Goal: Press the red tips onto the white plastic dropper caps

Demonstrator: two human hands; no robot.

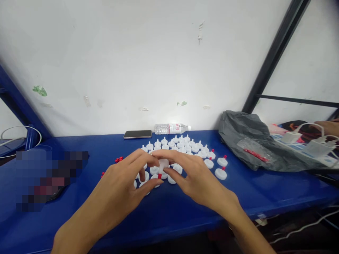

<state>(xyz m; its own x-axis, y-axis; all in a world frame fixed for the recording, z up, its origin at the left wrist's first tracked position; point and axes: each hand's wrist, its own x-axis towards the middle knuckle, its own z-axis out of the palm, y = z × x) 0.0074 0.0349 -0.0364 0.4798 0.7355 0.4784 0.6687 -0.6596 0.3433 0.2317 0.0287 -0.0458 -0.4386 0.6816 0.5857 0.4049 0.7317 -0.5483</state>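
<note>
My right hand (197,173) grips a white nozzle cap (164,163) between thumb and fingers, its spout tilted downward toward me. On the spout sits a small red tip cap (159,176). The thumb of my left hand (123,181) presses against this red tip, while its index finger reaches the white piece from above; both hands are closed around it. Below and behind my hands, many white nozzle caps (180,145) stand spout up on the blue table (182,215). At the right, several of them carry red tips (221,161).
Loose red tips (119,159) lie left of the caps. Along the wall are a phone (138,134) and a lying water bottle (171,128). A grey plastic bag (238,141), a clear bag of red pieces (256,154) and a power strip with chargers (315,146) occupy the right.
</note>
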